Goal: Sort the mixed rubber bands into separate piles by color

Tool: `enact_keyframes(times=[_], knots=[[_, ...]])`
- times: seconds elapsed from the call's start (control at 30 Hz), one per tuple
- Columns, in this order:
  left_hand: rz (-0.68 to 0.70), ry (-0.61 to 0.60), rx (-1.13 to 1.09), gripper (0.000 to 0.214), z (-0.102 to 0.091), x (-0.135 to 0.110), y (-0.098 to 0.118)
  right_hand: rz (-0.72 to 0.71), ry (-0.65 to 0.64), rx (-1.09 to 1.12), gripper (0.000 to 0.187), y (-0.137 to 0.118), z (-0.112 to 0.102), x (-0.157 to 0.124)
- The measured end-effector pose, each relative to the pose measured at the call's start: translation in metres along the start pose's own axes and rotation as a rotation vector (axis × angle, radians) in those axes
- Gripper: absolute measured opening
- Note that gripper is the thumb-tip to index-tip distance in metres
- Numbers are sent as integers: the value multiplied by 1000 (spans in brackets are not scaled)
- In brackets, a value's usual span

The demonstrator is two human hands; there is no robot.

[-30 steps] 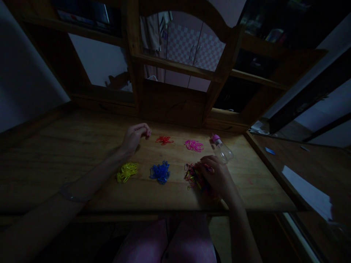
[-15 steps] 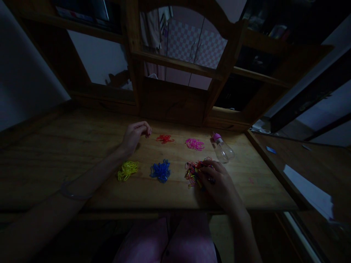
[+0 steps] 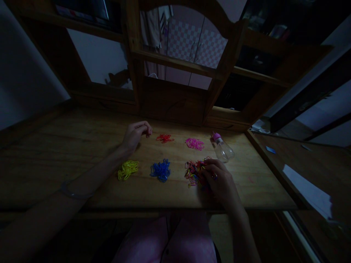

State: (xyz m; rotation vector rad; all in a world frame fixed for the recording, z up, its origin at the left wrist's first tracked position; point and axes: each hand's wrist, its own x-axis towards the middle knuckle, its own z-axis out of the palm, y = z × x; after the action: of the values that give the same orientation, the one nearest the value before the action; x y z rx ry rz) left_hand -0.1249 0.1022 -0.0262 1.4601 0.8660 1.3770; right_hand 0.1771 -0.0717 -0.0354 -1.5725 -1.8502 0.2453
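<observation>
My right hand [image 3: 220,179] reaches into a mixed heap of coloured paper clips [image 3: 194,171], thumb and fingers pinched on the clips at its right side. The exact clip between the fingertips is hidden. My left hand [image 3: 136,135] is raised over the desk with fingers curled closed; whether anything is in them does not show. To its right lies a small red pile of clips [image 3: 165,138]. Nearer to me are a yellow pile [image 3: 128,170] and a blue pile [image 3: 160,170]. A pink pile [image 3: 194,143] lies beyond the mixed heap.
On the wooden desk [image 3: 90,135], a clear bottle with a pink cap [image 3: 224,149] lies on its side behind my right hand. A wooden shelf unit with a mirror [image 3: 186,47] rises at the back. White paper [image 3: 307,190] lies on the surface to the right.
My right hand has shifted slightly right and back within the mixed heap, its fingers drawn closer together. My left hand stays in place.
</observation>
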Motion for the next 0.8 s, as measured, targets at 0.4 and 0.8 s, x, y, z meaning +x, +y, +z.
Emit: enact_keyframes(times=[0.4, 0.8], knots=[[-13, -2, -3, 15, 1, 0, 1, -18, 39, -50, 12, 1, -3, -2], [-21, 10, 3, 15, 3, -1, 4, -111, -83, -112, 27, -5, 3, 2]])
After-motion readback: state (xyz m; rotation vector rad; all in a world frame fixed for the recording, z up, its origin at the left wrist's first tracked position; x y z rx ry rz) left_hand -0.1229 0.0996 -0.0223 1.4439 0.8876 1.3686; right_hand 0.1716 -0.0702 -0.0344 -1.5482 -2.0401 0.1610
